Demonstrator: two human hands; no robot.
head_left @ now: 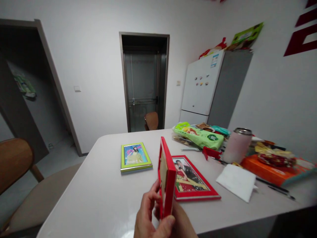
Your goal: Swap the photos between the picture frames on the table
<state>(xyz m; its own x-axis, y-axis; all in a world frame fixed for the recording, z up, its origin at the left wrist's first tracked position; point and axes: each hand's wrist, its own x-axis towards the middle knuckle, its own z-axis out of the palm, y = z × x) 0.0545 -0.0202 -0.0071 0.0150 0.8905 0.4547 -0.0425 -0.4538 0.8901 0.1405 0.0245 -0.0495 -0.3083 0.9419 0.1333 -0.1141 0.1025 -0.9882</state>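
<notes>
Held upright and nearly edge-on is a red picture frame (170, 185), its beige backing partly showing on the left side. My left hand (148, 211) is closed on its lower part, thumb on the near edge and fingers at the backing side. Behind and to the right of the frame is my right hand (182, 220), closed at its bottom; most of its fingers are hidden. Just beyond lies a second red picture frame (205, 197) with a photo of two people, flat on the table. A green picture frame (136, 169) with a photo lies farther left.
On the white table's (104, 185) right side are a white napkin (237, 181), a pink tumbler (237, 145), a green packet (200, 135), an orange box (269, 170) and pens (281, 189). A chair (47, 188) stands at the left, a fridge (201, 86) behind.
</notes>
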